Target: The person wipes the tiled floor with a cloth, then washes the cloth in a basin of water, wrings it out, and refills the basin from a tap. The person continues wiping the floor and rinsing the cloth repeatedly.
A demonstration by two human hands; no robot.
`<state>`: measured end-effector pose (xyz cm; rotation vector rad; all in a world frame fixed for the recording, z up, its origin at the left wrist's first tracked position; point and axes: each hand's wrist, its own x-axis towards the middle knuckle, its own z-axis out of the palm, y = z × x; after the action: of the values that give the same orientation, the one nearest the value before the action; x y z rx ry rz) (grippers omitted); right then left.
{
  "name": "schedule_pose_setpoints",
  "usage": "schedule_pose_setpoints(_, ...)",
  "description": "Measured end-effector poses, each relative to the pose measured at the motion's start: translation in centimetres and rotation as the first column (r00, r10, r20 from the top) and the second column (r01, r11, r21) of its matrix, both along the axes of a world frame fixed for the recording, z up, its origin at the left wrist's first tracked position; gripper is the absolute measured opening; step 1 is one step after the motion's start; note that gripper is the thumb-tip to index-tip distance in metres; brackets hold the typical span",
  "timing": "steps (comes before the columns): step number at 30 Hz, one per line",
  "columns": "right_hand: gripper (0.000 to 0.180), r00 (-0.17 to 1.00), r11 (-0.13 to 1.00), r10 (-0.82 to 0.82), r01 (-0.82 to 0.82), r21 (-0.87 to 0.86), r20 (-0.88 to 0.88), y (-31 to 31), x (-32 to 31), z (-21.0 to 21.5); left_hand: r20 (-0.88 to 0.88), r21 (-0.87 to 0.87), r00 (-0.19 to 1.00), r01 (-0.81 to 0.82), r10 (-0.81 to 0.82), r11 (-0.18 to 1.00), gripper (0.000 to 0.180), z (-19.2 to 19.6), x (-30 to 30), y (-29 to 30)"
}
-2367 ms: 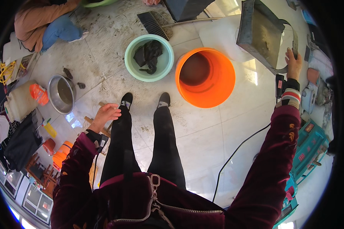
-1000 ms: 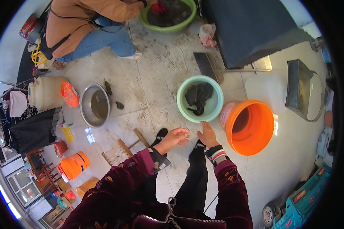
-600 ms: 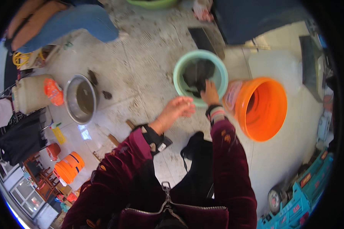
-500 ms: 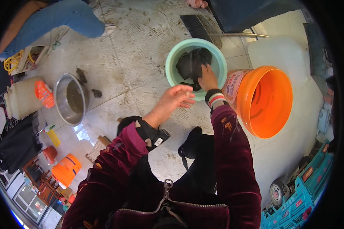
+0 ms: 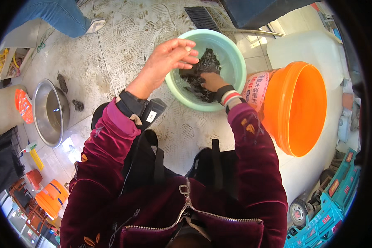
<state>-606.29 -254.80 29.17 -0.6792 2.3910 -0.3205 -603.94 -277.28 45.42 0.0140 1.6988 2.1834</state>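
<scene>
A pale green basin (image 5: pixel 175 89) stands on the floor in front of me, with water and a dark, soaked cloth (image 5: pixel 208 62) in it. My right hand (image 5: pixel 213 82) reaches in over the near right rim, its fingers curled into the cloth; their tips are partly hidden in the dark folds. Over the basin's left rim hovers my left hand (image 5: pixel 169 58), open and holding nothing, its fingers loosely bent. A dark band wraps each wrist, the right one beside a striped cuff.
Right of the basin an orange bucket (image 5: pixel 283 109) lies tipped beside a translucent jug (image 5: pixel 306 53). A metal bowl (image 5: pixel 38 111) sits left, near dark clumps. Beyond lies a broom head (image 5: pixel 200 17); a person's jeans-clad leg (image 5: pixel 56 16) is far left. A teal cart (image 5: pixel 328 206) stands lower right.
My left hand has risen from the basin's near side to over its left rim. My right hand stays in the basin, where the cloth has shifted and spread lower in the water. The view has shifted.
</scene>
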Motion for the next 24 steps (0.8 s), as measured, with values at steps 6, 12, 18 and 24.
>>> schedule_pose_setpoints(6,0.022,0.891,0.794,-0.431,0.3,-0.528,-0.142,-0.5,0.7,10.8,-0.058,0.049,0.994,-0.094,0.097,0.994,0.032,0.9,-1.0,-1.1)
schedule_pose_setpoints(12,0.018,0.835,0.575,-0.505,0.135,-0.807,-0.22,-1.9,1.0,22.2,-0.103,0.07,0.975,-0.188,0.195,0.98,0.033,0.9,-1.5,-1.7)
schedule_pose_setpoints(18,0.016,0.825,0.454,-0.547,0.15,-0.879,-0.141,-1.8,1.4,22.7,-0.105,0.072,0.966,-0.229,0.236,0.971,0.034,1.1,-1.5,-2.5)
schedule_pose_setpoints(24,0.024,0.831,0.744,-0.52,0.328,-0.583,-0.196,-2.1,-0.5,8.4,-0.097,0.03,0.966,-0.24,0.241,0.97,0.036,2.0,0.7,-2.9)
